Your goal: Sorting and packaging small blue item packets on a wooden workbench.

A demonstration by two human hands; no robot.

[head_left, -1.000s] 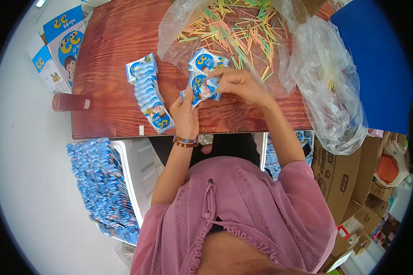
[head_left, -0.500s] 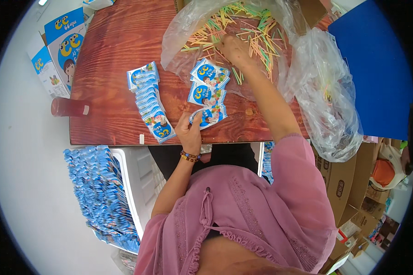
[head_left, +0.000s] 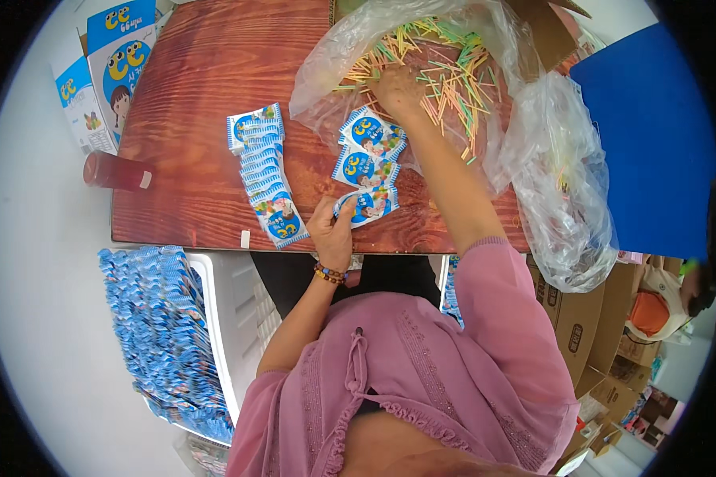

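My left hand (head_left: 332, 233) pinches a small blue-and-white packet (head_left: 367, 205) at the near edge of the wooden table (head_left: 207, 95). My right hand (head_left: 398, 89) reaches into a heap of thin coloured sticks (head_left: 445, 75) lying on a clear plastic bag (head_left: 549, 175), its fingers curled over some sticks. Two more blue packets (head_left: 370, 151) lie between my hands. A fanned row of the same packets (head_left: 262, 171) lies to the left of them.
A red cylinder (head_left: 119, 171) lies at the table's left edge. Blue printed boxes (head_left: 107, 67) stand at far left. A white bin holds several blue packets (head_left: 163, 334) at lower left. A blue panel (head_left: 652, 135) and cardboard cartons (head_left: 589, 334) are on the right.
My right hand left the packets and stretched forward into the stick pile. My left hand dropped to the table's near edge with one packet. Two packets now lie flat.
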